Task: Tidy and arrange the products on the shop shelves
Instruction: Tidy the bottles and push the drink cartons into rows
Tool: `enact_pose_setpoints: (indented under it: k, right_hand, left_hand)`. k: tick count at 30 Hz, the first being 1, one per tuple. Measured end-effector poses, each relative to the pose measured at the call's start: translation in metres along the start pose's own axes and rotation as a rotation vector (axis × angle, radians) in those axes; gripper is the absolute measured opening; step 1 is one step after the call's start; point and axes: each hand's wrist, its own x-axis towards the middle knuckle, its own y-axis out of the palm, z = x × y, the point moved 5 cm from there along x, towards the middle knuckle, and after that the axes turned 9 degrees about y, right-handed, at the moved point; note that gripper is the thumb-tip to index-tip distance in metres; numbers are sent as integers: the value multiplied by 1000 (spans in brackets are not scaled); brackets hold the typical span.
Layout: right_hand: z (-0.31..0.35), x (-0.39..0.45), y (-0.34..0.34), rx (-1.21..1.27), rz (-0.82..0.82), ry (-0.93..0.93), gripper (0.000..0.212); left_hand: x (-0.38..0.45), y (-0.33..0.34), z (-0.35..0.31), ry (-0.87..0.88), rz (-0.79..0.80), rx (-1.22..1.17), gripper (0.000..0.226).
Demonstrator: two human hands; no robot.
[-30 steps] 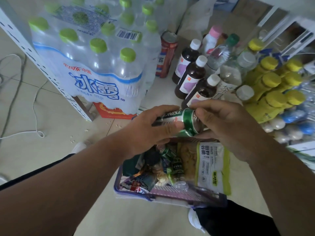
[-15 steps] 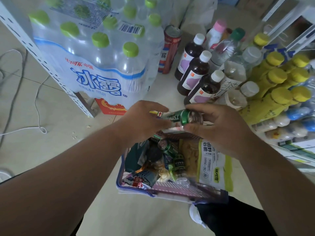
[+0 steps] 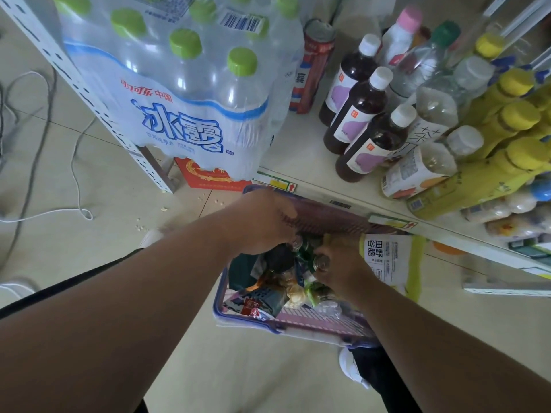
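Both hands in purple basket [image 3: 313, 324], frame centre. Right hand [image 3: 343, 268] grip clamped on green can [image 3: 310, 257]. Left hand [image 3: 262, 222] grip curled among goods, contents unclear. Shelf [image 3: 301, 156] upper right holds bottles.

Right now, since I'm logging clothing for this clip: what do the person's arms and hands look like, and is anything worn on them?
Both forearms are bare, and nothing is worn on the left hand or the right hand: no gloves, rings or watch show. A dark sleeve edge runs along the left arm. Both arms look slim and long in this wide-angle view.
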Motion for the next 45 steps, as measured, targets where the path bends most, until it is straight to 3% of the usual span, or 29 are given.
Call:
enact_pose_setpoints:
  k: [3,9,14,19,22,25,28,31,35,40,42,45]
  right_hand:
    - [5,4,-12,37,-79,-3,15]
    - [51,-16,-82,246,-267,-137,23]
    - [90,-36,-156,357,-449,-230,22]
    - [135,-29,-220,351,-541,-338,24]
    - [161,-1,-253,271,-625,-386,30]
    - [186,46,-280,116,-691,-360,44]
    - [204,95,-290,-38,-583,-236,58]
    - [210,122,-287,-92,-519,-229,71]
    - [206,126,-283,-149,-596,-278,55]
    - [192,98,-276,-113,-631,-312,53]
    - [184,74,-276,-53,-642,-339,55]
    - [169,26,-273,69,-655,-358,57]
  left_hand:
    - [0,-2,8,-43,-61,-163,39]
    - [6,-1,5,-46,-208,-331,24]
    - [12,5,-3,-114,-370,-1052,27]
    - [35,10,-7,-190,-456,-1557,26]
    - [44,13,-13,-228,-490,-1703,27]
    - [50,13,-18,-247,-504,-1758,26]
    - [56,12,-19,-255,-513,-1760,23]
    - [57,11,-18,-271,-506,-1741,20]
    - [54,9,-9,-308,-526,-1716,4]
    - [51,6,-9,-279,-567,-1697,8]
    - [47,3,-10,-247,-613,-1589,10]
    - [33,-12,-12,-198,-709,-1197,7]
